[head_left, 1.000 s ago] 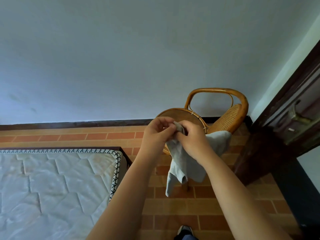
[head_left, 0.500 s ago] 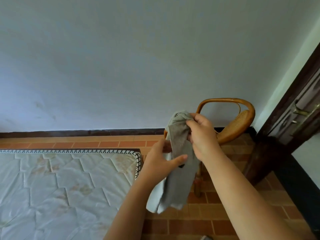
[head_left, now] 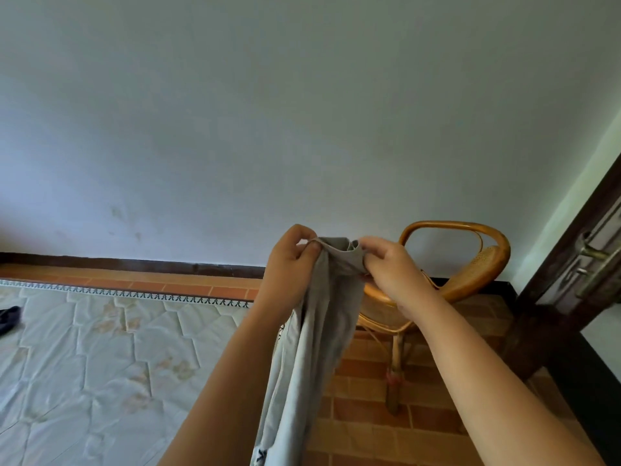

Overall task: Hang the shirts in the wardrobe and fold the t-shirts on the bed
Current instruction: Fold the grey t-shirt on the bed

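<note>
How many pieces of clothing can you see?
2. A grey garment hangs from the left hand and right hand; a dark one, cut off, lies far left on the mattress. Others may be hidden.

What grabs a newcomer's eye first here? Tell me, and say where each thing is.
At centre frame the left hand and right hand pinch the top edge of a grey garment, which hangs down in a long bunch. Right behind it stands a rattan chair against the pale wall. A quilted mattress fills the lower left.
</note>
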The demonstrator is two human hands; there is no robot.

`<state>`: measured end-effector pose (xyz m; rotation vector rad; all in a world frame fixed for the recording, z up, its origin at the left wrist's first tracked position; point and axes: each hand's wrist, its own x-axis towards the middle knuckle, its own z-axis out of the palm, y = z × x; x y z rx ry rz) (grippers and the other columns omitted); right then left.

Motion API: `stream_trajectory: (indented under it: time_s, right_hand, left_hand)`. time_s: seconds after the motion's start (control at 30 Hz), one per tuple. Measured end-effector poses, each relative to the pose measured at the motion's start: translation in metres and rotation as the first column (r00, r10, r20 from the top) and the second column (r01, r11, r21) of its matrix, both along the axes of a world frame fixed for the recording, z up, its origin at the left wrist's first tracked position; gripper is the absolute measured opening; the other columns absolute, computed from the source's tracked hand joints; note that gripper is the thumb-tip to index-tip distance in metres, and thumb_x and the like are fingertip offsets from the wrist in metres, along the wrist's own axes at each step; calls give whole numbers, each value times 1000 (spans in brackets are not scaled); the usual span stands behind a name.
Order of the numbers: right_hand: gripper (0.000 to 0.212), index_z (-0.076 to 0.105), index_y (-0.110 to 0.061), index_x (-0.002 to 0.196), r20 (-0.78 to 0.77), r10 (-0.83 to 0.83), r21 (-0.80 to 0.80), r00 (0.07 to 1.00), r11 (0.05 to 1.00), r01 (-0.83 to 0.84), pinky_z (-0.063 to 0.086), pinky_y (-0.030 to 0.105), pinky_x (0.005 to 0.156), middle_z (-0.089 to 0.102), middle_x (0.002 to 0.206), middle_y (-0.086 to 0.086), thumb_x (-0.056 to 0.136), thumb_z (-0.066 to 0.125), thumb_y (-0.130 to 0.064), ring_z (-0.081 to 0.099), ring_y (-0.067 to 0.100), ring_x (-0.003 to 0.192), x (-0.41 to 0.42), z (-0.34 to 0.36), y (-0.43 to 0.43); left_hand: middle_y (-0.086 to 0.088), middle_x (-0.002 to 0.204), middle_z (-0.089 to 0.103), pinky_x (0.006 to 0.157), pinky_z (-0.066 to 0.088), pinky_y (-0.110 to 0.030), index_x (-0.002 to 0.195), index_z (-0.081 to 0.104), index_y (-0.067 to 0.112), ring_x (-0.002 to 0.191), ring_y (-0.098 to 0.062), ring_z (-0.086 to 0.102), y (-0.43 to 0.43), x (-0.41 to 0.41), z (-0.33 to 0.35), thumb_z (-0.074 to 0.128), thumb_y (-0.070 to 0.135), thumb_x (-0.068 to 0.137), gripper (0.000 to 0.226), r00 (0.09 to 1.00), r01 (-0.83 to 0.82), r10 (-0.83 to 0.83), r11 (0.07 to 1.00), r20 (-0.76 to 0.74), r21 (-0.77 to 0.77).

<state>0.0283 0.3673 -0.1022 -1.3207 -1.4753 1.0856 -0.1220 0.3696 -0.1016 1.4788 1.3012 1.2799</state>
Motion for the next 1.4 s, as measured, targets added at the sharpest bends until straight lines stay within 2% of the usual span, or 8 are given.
stream_trajectory:
  time_s: [0.13, 0.23, 0.43, 0.6, 0.77, 0.97, 1.2, 1.4]
  right_hand:
    - [27, 66, -11, 89, 146, 237, -93, 960, 970, -225, 47, 37, 91, 67, 94, 9, 98, 41, -17, 61, 23, 97, 6, 12, -11]
    - [10, 62, -22, 92, 228, 384, -106, 895, 923, -370, 47, 14, 71, 63, 93, -5, 91, 57, -31, 59, 6, 85, 12, 14, -16]
    - [18, 60, -5, 92, 437, 274, -43, 857, 958, -284, 40, 14, 59, 53, 88, -1, 90, 59, -23, 52, 8, 74, 21, 5, -7]
    - [27, 55, -10, 71, 315, 208, -42, 926, 978, -206, 36, 21, 55, 52, 63, 1, 92, 58, -25, 49, 10, 57, 30, 7, 4]
    - [23, 59, -10, 73, -75, 43, -106, 996, 993, -51, 47, 24, 61, 59, 70, 4, 94, 54, -17, 57, 15, 66, 15, 8, 11]
    - [18, 60, -4, 78, -607, -198, -342, 770, 939, -28, 57, 29, 54, 66, 63, 12, 93, 53, -10, 66, 21, 55, 3, 18, 15]
    - [13, 59, -3, 83, -655, -149, -262, 741, 964, -37, 59, 31, 62, 66, 76, 14, 93, 53, -9, 68, 22, 66, -2, 28, 15]
    - [12, 59, -5, 89, -642, -183, -218, 744, 975, 52, 55, 33, 73, 66, 87, 14, 95, 50, -11, 67, 22, 75, 11, 29, 15]
  left_hand:
    - [-6, 70, 60, 59, 37, -28, 78, 49, 25, 62, -18, 47, 3, 2, 12, 47, 11, 96, 23, 994, -104, 106, 992, -22, 74]
    - [-12, 71, 56, 55, 32, -29, 77, 48, 24, 63, -20, 41, 2, -2, 17, 47, 11, 96, 23, 982, -184, 180, 979, 49, 87]
    - [0, 65, 56, 51, 32, -26, 76, 48, 24, 49, -6, 41, 0, -12, 21, 50, 14, 95, 21, 956, -288, 293, 949, -23, 131]
    - [11, 70, 56, 57, 36, -15, 84, 56, 17, 65, -4, 51, 0, -27, 14, 59, 16, 90, 7, 877, -421, 447, 891, -174, 168]
    - [8, 72, 55, 67, 37, -23, 78, 52, 16, 72, -12, 52, -7, -17, -3, 62, 14, 87, 14, 840, -458, 501, 861, -210, 222]
    - [9, 57, 49, 52, 33, -14, 66, 51, 19, 53, -2, 43, -25, 18, -21, 65, 39, 84, 30, 919, -161, 182, 983, -350, 88]
    - [0, 86, 63, 71, 49, -31, 89, 57, 14, 81, -17, 61, -23, 28, -35, 69, 34, 79, 25, 862, -174, 148, 985, -484, -9]
    - [1, 69, 52, 53, 33, -16, 84, 53, 6, 66, -17, 47, -13, 13, -32, 48, 10, 92, 10, 892, -217, 199, 976, -407, 1]
